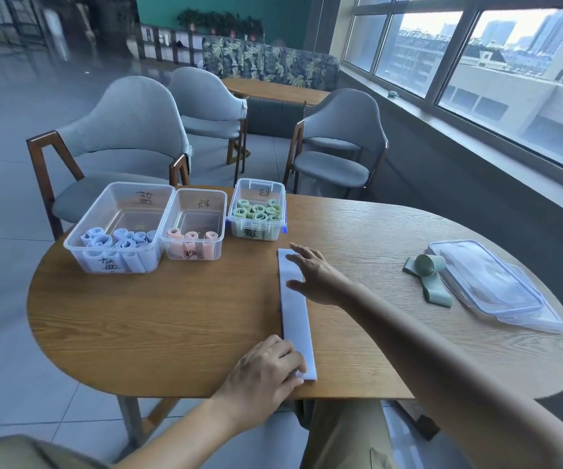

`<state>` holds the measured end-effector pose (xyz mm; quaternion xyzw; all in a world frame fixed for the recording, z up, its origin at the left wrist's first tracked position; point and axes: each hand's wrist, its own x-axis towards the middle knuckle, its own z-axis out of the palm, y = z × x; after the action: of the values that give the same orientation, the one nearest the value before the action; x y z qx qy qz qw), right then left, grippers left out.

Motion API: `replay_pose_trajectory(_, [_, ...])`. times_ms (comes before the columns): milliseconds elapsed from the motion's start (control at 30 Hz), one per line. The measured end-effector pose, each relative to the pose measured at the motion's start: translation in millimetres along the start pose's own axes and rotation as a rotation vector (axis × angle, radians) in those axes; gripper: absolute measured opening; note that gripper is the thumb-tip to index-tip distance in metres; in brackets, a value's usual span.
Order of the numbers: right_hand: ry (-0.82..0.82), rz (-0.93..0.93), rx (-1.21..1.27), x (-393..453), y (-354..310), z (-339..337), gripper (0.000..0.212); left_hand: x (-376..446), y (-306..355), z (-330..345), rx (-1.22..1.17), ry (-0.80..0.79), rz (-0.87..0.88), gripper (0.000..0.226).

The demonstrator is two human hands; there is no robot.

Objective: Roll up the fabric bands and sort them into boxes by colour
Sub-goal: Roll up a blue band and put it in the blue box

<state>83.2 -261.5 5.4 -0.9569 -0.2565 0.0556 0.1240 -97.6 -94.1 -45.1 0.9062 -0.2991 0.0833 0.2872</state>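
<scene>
1. Head view, the band: a pale blue fabric band [296, 313] lies flat and straight on the tabletop [171, 316], running from near the front edge away toward the boxes. It is not yet rolled.

2. Head view, the hands: the left hand [266, 370] rests on the band's near end with its fingers bent over that end. Whether its grip has pinched the fabric or only presses it, I cannot tell. The right hand [313, 275] lies on the far part of the band with fingers spread and straight, a pressing touch and no closed grip.

3. Head view, the boxes: three clear boxes stand at the far left. The blue box [117, 228] holds blue rolls, the pink box [193, 228] holds a few pink rolls, and the green box [257, 209] is packed with green rolls.

4. Head view, elsewhere: a half-rolled green band [428, 275] lies to the right, just beside a stack of clear lids [496, 289].

5. The step in hand looks like smoothing before rolling. To do it well, I judge the right hand should keep the band flat and taut while the left turns the near end into a tight first fold, edges kept square so the roll does not cone. The finished roll belongs in the blue box.
</scene>
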Motion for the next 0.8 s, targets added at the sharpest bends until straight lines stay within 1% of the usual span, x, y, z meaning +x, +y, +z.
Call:
replay_pose_trajectory(333, [0.08,-0.078,0.052,-73,-11,7,0.053,-6,-4,-7,-0.11,-0.02,-0.072,0.01])
replay_pose_trajectory(600, [0.062,-0.098,0.114,-134,-25,25,0.016,-7,-7,-4,-0.117,-0.001,-0.098,0.013])
replay_pose_trajectory(800, [0.053,-0.122,0.133,-160,-31,34,0.011,-6,-7,-5,-0.092,0.0,-0.055,0.013])
